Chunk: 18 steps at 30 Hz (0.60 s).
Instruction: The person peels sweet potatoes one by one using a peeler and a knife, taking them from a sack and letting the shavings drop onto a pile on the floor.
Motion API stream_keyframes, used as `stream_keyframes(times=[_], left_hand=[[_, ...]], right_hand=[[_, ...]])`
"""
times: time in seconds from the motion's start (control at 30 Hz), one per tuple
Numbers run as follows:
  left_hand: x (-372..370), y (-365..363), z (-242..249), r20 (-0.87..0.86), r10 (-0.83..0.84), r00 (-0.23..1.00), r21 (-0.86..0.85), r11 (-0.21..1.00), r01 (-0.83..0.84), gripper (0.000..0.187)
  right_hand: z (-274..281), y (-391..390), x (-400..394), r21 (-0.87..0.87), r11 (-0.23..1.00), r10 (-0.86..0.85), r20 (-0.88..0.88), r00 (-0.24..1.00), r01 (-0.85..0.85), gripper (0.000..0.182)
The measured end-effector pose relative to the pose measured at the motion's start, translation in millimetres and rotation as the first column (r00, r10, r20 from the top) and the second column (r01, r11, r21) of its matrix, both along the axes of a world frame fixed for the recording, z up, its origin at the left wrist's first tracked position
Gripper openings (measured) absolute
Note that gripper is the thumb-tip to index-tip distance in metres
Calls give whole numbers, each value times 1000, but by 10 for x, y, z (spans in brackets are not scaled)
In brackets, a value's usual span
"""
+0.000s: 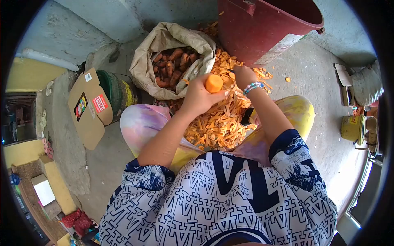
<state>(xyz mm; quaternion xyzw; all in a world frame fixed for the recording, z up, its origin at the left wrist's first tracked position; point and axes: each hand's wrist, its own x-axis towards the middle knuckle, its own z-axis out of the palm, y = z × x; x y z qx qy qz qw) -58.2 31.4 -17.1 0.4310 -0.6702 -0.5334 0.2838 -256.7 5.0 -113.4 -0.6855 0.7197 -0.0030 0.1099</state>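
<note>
My left hand (200,97) is closed round an orange carrot (214,83), whose pale, flat round end faces up. To its right, my right hand (245,76), with a beaded bracelet at the wrist, is closed; a small dark piece of something, perhaps a blade, shows at its fingertips. Most of what it grips is hidden. Beneath both hands lies a heap of orange peelings and strips (221,123), spread between my legs. An open sack (143,61) of unpeeled, brownish carrots (172,65) stands just beyond my left hand.
A large dark red tub (262,33) stands at the top right, beside the peelings. A green bucket (117,92) and a cardboard flap (89,108) are left of the sack. Farther right sits a yellow bucket (353,128). A round orange slice (287,79) lies on the concrete floor (324,94).
</note>
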Motion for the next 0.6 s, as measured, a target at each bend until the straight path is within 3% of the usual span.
stream_keyframes(times=[0.03, 0.1, 0.13, 0.17, 0.23, 0.27, 0.3, 0.37, 0.53, 0.6], left_hand=[[35, -48, -9, 4, 5, 1000, -4, 1000, -5, 28], [82, -132, -84, -11, 13, 1000, -410, 912, -17, 29], [111, -156, -134, 43, 39, 998, -530, 848, -11, 31], [105, -172, -159, 41, 39, 998, -529, 848, -11, 31], [114, -189, -193, -272, 131, 953, -112, 980, -166, 35], [153, -203, -93, -383, 183, 906, 228, 968, -99, 39], [214, -230, -86, -383, 182, 906, 227, 969, -99, 39], [311, -313, -93, -626, 389, 676, 566, 823, 50, 43], [324, -316, -28, -619, 372, 692, 516, 856, 1, 39], [294, -313, 46, -701, 430, 569, 593, 795, 130, 34]], right_hand=[[-88, -38, -66, 166, 984, -48, -91, 995, 63, 21], [-79, -39, -162, 183, 979, -67, -143, 987, 92, 20], [-74, -46, -220, 175, 977, -104, -121, 987, 124, 21], [-8, -50, -225, 175, 977, -104, -123, 987, 125, 21], [119, -63, -215, 27, 988, -151, -58, 987, 152, 24], [235, -55, -200, -59, 982, -174, 94, 980, 180, 25], [345, -45, -170, -60, 982, -174, 94, 980, 180, 25], [572, -18, -87, -180, 947, -165, 440, 883, 266, 27], [949, 132, 65, -190, 942, -119, 582, 804, 277, 32], [1034, 216, 144, -301, 951, 119, 561, 819, 67, 30]])
